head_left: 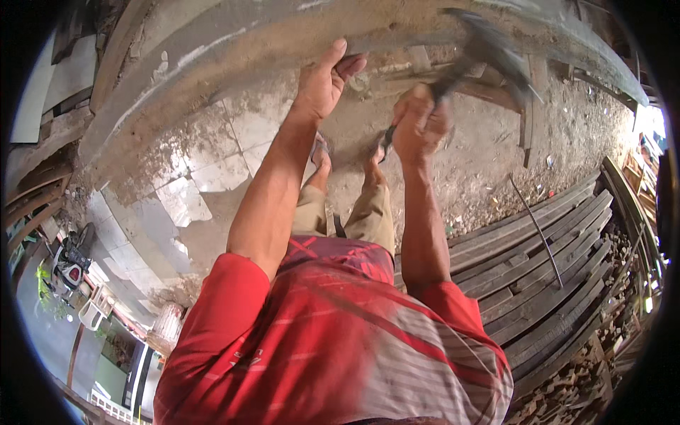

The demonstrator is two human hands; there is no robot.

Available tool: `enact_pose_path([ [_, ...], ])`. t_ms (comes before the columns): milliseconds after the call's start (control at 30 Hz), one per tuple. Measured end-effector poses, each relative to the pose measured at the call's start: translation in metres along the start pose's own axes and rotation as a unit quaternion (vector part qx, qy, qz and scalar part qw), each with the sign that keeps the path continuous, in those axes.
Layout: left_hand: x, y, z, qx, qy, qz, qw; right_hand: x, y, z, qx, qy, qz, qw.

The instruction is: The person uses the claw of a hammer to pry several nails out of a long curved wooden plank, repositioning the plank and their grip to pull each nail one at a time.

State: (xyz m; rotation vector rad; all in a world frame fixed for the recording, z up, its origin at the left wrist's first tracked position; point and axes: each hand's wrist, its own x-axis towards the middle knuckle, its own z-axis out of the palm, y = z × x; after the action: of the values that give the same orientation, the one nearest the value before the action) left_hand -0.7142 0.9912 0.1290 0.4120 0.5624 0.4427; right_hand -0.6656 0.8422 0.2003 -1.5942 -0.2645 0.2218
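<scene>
Ground: The floor lies under both hands. It is brown and dusty, with little bits strewn to the right of the right hand. Pale, broken tiles are to the left of the left hand and nearer the body.
Long beam: A thick, grey-brown beam runs across, past both hands. Its near edge is just beside the left hand; the camera makes it look bent.
Wood pile: Long dark planks lie side by side, to the right of the right hand and nearer the body. There is a gap between hand and pile.
Far things: What looks like a motorbike and a white chair are well apart from the left hand, on its left.
Thin rod: A dark rod lies slanted over the planks, to the right of the right hand.
Hammer: The blurry dark hammer sticks out past the right hand, its head ahead and to the right.
Right hand: The fingers of the right hand are wrapped tight around the handle.
Left hand: The left hand has its thumb up and fingers bent. I cannot tell if it touches the beam. Open room lies between the two hands.
</scene>
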Motion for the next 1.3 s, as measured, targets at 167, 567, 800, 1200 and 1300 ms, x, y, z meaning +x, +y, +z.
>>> enact_pose_path([
  [167, 0.001, 0.004, 0.007, 0.013, 0.019, -0.026, 0.999, 0.005, 0.055, -0.007, -0.174, -0.025, 0.063, 0.982],
  [567, -0.015, 0.004, 0.005, 0.128, 0.080, -0.073, 0.986, 0.011, 0.000, -0.033, -0.222, -0.094, 0.139, 0.960],
  [800, -0.022, 0.014, 0.003, 0.294, 0.086, -0.124, 0.944, 0.044, -0.018, -0.085, -0.111, -0.090, 0.195, 0.970],
  [1200, 0.057, 0.146, 0.134, 0.826, -0.030, 0.270, 0.494, 0.034, -0.048, -0.152, -0.182, -0.074, 0.279, 0.940],
  [1300, 0.117, 0.165, 0.129, 0.865, -0.077, -0.009, 0.495, 0.055, -0.059, -0.152, -0.234, -0.094, 0.299, 0.920],
])
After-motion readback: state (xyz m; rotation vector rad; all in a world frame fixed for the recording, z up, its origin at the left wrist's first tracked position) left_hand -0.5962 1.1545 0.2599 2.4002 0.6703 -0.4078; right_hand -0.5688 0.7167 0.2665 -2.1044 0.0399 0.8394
